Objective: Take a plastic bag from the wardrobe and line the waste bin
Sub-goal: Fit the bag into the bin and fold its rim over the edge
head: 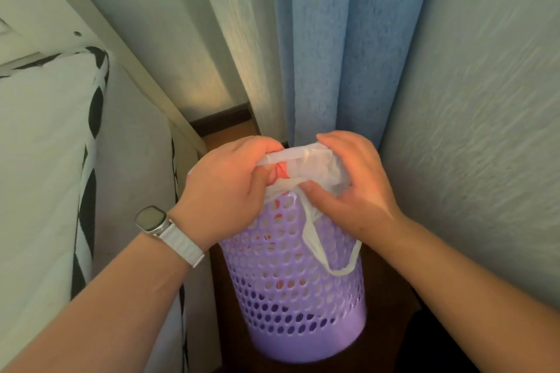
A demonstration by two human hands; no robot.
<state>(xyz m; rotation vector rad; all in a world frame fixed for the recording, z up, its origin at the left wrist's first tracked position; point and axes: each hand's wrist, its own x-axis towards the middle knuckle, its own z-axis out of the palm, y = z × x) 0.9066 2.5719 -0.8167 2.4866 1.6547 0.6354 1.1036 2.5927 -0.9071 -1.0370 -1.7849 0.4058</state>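
Left hand [224, 188]: it gripped the left side of the bag's mouth, fingers curled round the thin plastic; the fingertips were hidden under it.
Right hand [354, 191]: thumb and curled fingers pinched the right side of the same mouth.
Plastic bag [312, 160]: white with a red print, too crumpled to read; held at the top of the bin, its body showing dimly through the holes.
Handle loop [315, 248]: it hung outside, down the bin's front wall.
Waste bin [291, 297]: purple, perforated, upright on the dark floor; its rim was covered by hands and bag, so whether the bag was folded over it could not be told.
Curtain [333, 54]: blue, just behind the bin.
Mattress [39, 160]: white with black pattern, cut off at the left edge.
Watch [150, 219]: on the left wrist.
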